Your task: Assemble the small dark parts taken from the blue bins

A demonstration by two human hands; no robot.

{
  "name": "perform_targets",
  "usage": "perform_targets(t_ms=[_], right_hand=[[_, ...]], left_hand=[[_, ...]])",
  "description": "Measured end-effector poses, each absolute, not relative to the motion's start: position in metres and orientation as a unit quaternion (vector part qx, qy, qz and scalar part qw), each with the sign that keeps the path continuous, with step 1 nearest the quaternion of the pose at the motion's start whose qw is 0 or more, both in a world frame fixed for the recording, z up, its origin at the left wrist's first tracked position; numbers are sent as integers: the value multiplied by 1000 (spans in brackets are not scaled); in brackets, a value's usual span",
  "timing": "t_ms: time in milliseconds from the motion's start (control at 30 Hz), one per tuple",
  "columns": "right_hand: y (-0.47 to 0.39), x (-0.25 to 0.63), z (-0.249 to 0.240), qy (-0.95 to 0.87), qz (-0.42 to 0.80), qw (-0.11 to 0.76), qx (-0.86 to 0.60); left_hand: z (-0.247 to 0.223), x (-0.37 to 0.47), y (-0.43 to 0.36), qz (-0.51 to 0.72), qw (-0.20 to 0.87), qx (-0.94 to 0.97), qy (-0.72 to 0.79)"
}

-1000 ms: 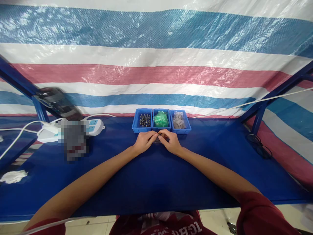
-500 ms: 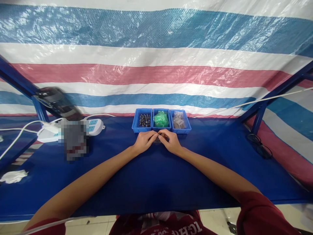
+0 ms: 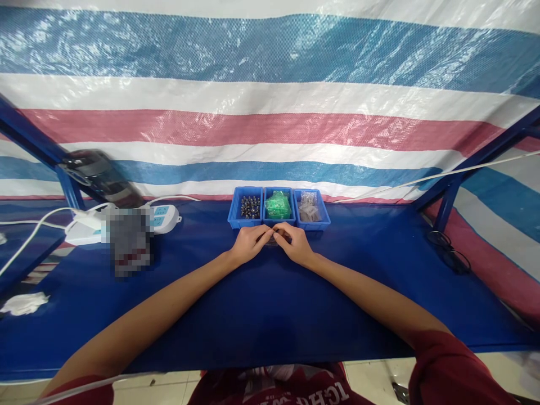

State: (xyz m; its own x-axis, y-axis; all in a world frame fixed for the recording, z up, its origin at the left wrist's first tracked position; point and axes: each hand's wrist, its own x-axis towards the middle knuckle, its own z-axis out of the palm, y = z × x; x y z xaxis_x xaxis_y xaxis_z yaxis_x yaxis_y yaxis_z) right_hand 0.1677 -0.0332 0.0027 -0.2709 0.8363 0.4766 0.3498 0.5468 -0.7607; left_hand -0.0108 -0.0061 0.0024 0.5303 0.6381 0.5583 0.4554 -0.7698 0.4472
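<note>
My left hand [image 3: 250, 243] and my right hand [image 3: 294, 243] meet at their fingertips just in front of three small blue bins. Fingers and thumbs of both are closed together around something small and mostly hidden, which I cannot make out. The left bin [image 3: 230, 219] holds several small dark and shiny metal parts [image 3: 250, 207]. In the middle bin [image 3: 278, 223] lies a green plastic bag [image 3: 278, 205]. Clear little plastic bags [image 3: 309, 208] fill part of the right bin [image 3: 314, 226].
On the left of the blue table [image 3: 270, 315] are a white power strip [image 3: 166, 218], a blurred-out dark object [image 3: 130, 239], a dark bottle [image 3: 103, 177] and a crumpled tissue [image 3: 25, 304]. Eyeglasses [image 3: 449, 253] lie at the right. A striped tarp [image 3: 270, 129] hangs behind.
</note>
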Motion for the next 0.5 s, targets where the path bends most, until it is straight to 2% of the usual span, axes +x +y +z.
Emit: perform_targets(t_ms=[500], right_hand=[[-33,167,2,-746,254,469,-398]], left_hand=[[2,-12,-6,368,131,863,322]])
